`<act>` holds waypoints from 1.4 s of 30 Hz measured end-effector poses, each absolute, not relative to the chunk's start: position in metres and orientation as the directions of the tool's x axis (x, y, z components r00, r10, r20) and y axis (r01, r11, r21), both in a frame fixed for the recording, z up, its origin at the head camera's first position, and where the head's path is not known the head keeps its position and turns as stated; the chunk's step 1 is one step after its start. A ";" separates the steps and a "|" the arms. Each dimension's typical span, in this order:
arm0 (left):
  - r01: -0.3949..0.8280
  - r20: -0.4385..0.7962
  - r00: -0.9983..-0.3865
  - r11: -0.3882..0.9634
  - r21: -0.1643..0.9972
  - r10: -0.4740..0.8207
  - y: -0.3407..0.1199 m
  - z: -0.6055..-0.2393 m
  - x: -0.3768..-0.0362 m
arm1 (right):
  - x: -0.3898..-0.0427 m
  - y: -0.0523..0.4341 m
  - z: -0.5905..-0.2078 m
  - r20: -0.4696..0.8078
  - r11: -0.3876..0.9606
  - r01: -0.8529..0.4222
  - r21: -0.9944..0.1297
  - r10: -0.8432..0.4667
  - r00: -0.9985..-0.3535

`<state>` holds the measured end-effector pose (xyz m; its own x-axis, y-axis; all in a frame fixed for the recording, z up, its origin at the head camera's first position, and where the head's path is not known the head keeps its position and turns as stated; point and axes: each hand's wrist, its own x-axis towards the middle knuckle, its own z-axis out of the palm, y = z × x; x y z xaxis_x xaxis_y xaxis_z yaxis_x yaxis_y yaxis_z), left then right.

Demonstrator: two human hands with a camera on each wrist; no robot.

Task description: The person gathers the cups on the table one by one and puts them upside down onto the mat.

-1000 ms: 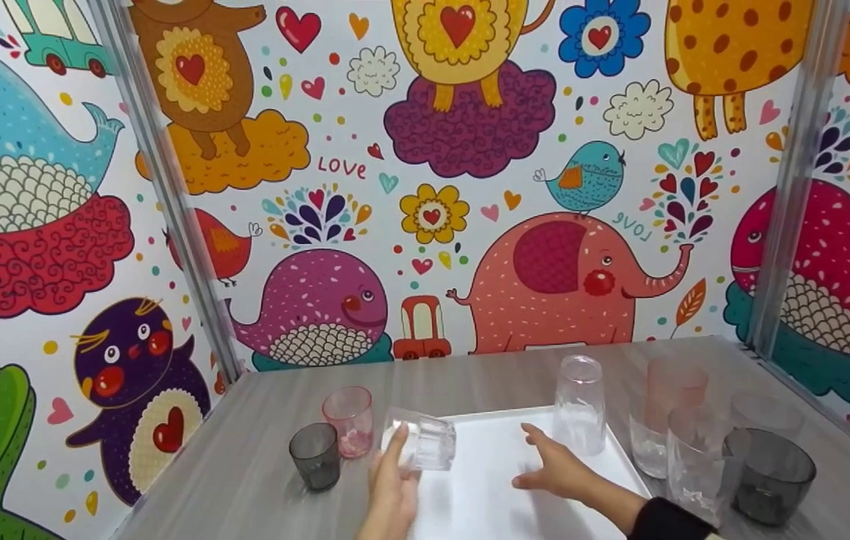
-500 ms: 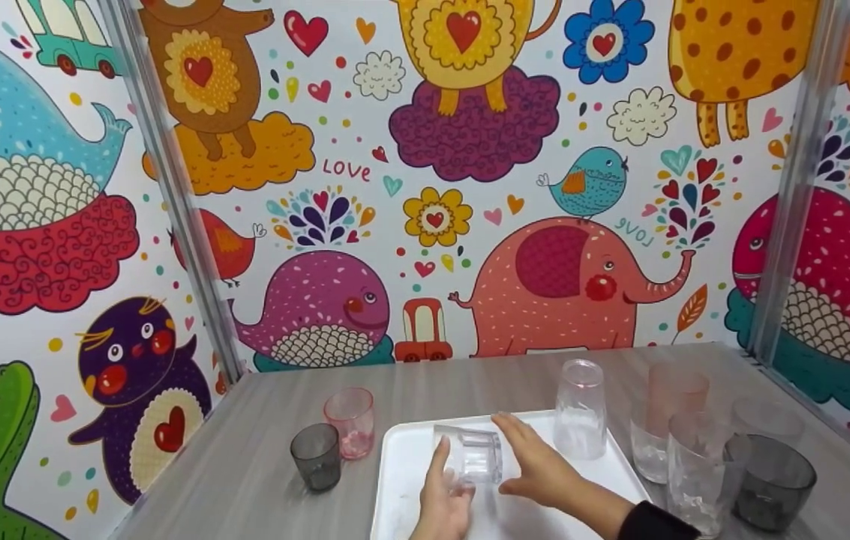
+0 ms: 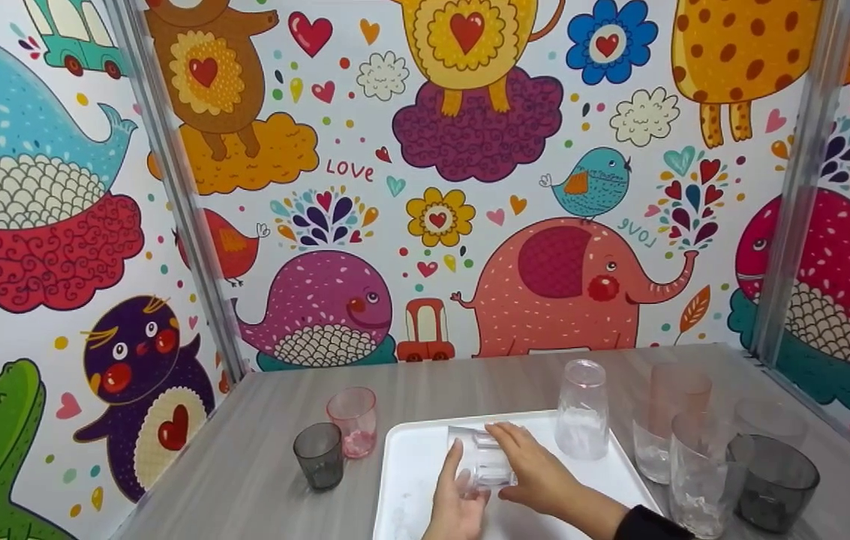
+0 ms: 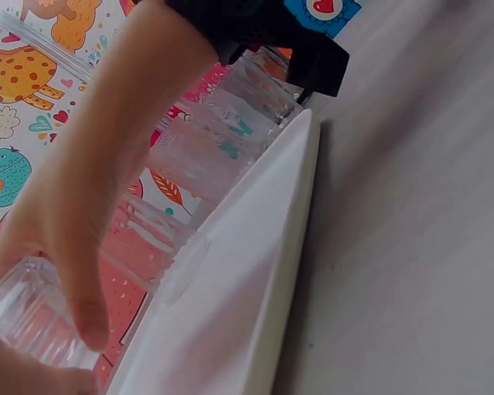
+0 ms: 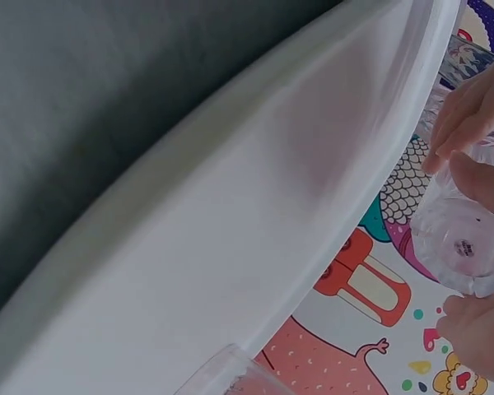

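Note:
A clear, ribbed glass tumbler [image 3: 479, 454] is held on its side above the white tray [image 3: 402, 480]. My left hand [image 3: 457, 499] grips it from the left near its mouth, thumb along the near side. From the right, my right hand [image 3: 545, 474] holds the base end, its fingers over the top and thumb below. The right wrist view shows the round glass base [image 5: 461, 247] between the right thumb and fingers. A tall clear glass [image 3: 582, 424] stands upside down on the tray's far right corner.
Left of the tray stand a grey glass [image 3: 319, 461] and a pink-tinted glass [image 3: 353, 420]. Close by its right edge are a tall clear glass [image 3: 698, 480], a wide dark grey glass [image 3: 773, 487] and a pink-topped glass [image 3: 680, 390]. Patterned walls enclose the tabletop [image 3: 229, 465].
My left hand has brought the tumbler rightward from the tray's left side to over its middle. My right hand, apart from it earlier, has come onto its base end and now holds it.

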<state>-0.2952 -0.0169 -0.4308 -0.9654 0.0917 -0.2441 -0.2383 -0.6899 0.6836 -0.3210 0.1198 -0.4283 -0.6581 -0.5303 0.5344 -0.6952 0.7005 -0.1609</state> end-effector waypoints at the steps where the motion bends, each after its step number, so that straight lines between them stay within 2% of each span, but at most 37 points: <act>1: -0.247 -0.250 -0.964 -0.676 0.695 0.095 -0.017 -0.431 -0.295 | -0.321 0.120 -0.427 0.544 0.700 -0.698 -0.152 -0.530 -0.650; 5: -0.293 -0.274 -0.954 -0.590 0.752 0.124 -0.018 -0.431 -0.296 | -0.322 0.126 -0.421 0.590 0.696 -0.712 -0.091 -0.539 -0.602; 11: -0.317 -0.257 -0.948 -0.481 0.817 0.188 -0.021 -0.430 -0.297 | -0.330 0.142 -0.405 0.633 0.685 -0.715 0.138 -0.617 -0.469; 13: -0.314 -0.249 -0.948 -0.470 0.825 0.196 -0.022 -0.430 -0.296 | -0.332 0.149 -0.397 0.604 0.674 -0.712 0.197 -0.655 -0.453; 15: -0.311 -0.247 -0.949 -0.453 0.836 0.198 -0.025 -0.433 -0.296 | -0.333 0.157 -0.389 0.557 0.662 -0.707 0.248 -0.695 -0.455; 22: -0.335 -0.256 -0.940 -0.473 0.815 0.224 -0.034 -0.441 -0.293 | -0.329 0.182 -0.362 0.212 0.605 -0.684 0.409 -0.791 -0.573; 26: -0.349 -0.275 -0.936 -0.476 0.807 0.221 -0.038 -0.444 -0.292 | -0.328 0.193 -0.363 0.063 0.481 -0.637 0.602 -0.824 -0.563; 28: -0.355 -0.289 -0.935 -0.486 0.799 0.207 -0.039 -0.445 -0.292 | -0.328 0.199 -0.365 0.013 0.440 -0.616 0.654 -0.820 -0.572; 33: -0.364 -0.311 -0.932 -0.506 0.782 0.189 -0.041 -0.449 -0.292 | -0.327 0.211 -0.373 -0.040 0.411 -0.589 0.696 -0.797 -0.603; 37: -0.367 -0.316 -0.930 -0.519 0.772 0.186 -0.041 -0.449 -0.292 | -0.329 0.218 -0.378 -0.019 0.385 -0.543 0.746 -0.803 -0.596; 42: -0.372 -0.322 -0.928 -0.527 0.764 0.188 -0.040 -0.449 -0.290 | -0.331 0.222 -0.379 0.008 0.398 -0.526 0.752 -0.803 -0.596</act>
